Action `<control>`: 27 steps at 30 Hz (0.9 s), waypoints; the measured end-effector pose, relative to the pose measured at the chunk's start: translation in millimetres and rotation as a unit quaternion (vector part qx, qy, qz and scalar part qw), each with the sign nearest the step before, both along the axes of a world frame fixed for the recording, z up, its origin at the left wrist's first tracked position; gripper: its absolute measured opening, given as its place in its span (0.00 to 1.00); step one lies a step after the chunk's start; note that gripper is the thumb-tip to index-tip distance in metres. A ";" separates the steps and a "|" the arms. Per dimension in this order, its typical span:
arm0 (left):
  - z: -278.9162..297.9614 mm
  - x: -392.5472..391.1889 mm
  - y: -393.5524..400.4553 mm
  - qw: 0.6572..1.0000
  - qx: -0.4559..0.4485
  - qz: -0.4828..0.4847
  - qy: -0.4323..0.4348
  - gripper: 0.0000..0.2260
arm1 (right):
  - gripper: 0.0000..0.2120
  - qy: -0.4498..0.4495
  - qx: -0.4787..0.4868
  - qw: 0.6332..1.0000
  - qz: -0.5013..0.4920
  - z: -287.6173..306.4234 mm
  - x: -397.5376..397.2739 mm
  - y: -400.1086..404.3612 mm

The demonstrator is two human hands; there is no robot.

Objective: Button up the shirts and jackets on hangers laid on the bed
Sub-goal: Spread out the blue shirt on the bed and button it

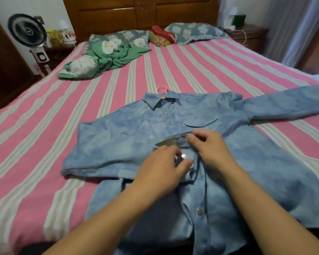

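Note:
A light blue denim shirt lies face up on the pink striped bed, on a pink hanger whose hook shows above the collar. Its top snaps are closed down to chest level; below that the front gapes open. My left hand pinches the left front edge beside a shiny snap. My right hand grips the other front edge, fingers curled on the cloth next to a snap. Another snap sits lower on the open placket.
A crumpled green and white blanket lies at the far left of the bed, with pillows against the wooden headboard. A fan stands left of the bed, a nightstand at the right.

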State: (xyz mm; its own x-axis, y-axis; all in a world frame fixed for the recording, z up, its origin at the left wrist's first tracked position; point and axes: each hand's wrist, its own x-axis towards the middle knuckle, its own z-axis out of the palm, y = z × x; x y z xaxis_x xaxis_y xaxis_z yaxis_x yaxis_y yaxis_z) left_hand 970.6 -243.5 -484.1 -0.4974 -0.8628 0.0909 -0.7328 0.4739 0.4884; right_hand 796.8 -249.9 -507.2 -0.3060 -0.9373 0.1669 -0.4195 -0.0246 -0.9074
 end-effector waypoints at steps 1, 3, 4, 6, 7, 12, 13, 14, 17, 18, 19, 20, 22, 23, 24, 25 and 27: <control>-6.9 -5.4 3.6 0.998 0.027 0.033 -0.048 0.25 | 0.10 -0.030 -0.001 1.000 -0.001 -1.1 0.9 -1.5; -18.0 -11.3 13.5 0.988 0.022 0.061 -0.141 0.32 | 0.09 -0.042 0.019 0.999 0.018 -4.8 3.2 -3.4; -21.4 -12.1 16.1 0.986 -0.003 0.058 -0.155 0.30 | 0.08 -0.041 0.030 0.998 0.030 -6.7 3.1 -4.4; -21.5 -6.4 11.6 0.992 -0.015 0.051 -0.112 0.19 | 0.08 -0.075 0.043 0.995 0.058 -7.6 4.2 -3.5; -20.0 -0.8 5.6 0.996 -0.002 0.050 -0.076 0.14 | 0.08 -0.099 0.048 0.991 0.070 -7.1 4.7 -1.6; -14.2 25.4 -2.5 0.995 -0.064 0.016 0.072 0.07 | 0.03 -0.139 0.053 0.986 0.080 -4.6 10.3 12.3; -14.1 29.1 0.1 0.991 -0.095 0.009 0.090 0.05 | 0.03 -0.130 0.052 0.986 0.085 -4.0 13.0 15.2; -14.2 32.9 2.5 0.987 -0.129 0.002 0.095 0.06 | 0.02 -0.121 0.055 0.987 0.092 -2.9 16.0 18.4; -17.0 43.9 6.6 0.964 -0.262 -0.046 0.004 0.05 | 0.02 -0.124 0.060 0.986 0.096 2.7 24.4 29.2; -18.4 47.2 9.0 0.953 -0.294 -0.063 -0.031 0.05 | 0.02 -0.128 0.057 0.986 0.093 5.0 25.7 32.3; -20.2 50.4 10.3 0.946 -0.310 -0.075 -0.052 0.03 | 0.02 -0.128 0.053 0.986 0.093 8.0 26.8 35.0; -21.7 53.5 10.9 0.943 -0.316 -0.083 -0.060 0.02 | 0.03 -0.122 0.050 0.986 0.098 10.6 27.9 37.4; -25.4 59.2 10.9 0.945 -0.312 -0.083 -0.055 0.02 | 0.05 -0.092 0.051 0.988 0.116 13.1 32.2 41.7; -27.4 61.8 10.4 0.945 -0.313 -0.078 -0.049 0.03 | 0.05 -0.074 0.056 0.988 0.124 13.0 35.2 43.6; -29.2 64.0 9.7 0.944 -0.318 -0.072 -0.043 0.05 | 0.05 -0.060 0.063 0.988 0.129 12.2 38.4 45.0; -30.8 65.7 9.4 0.942 -0.328 -0.068 -0.035 0.06 | 0.05 -0.055 0.071 0.987 0.131 11.3 40.9 46.2; -31.0 67.7 9.8 0.933 -0.355 -0.065 -0.010 0.06 | 0.04 -0.063 0.085 0.985 0.133 10.1 43.2 46.7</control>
State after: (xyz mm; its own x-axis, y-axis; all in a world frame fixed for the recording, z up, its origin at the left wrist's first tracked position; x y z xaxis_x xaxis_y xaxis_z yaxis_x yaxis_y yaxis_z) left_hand 1038.3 -233.7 -515.1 -0.6015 -0.5217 0.6050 -0.6527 0.7576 0.0045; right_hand 840.1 -203.2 -497.2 -0.0543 -0.9983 -0.0233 -0.3027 0.0387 -0.9523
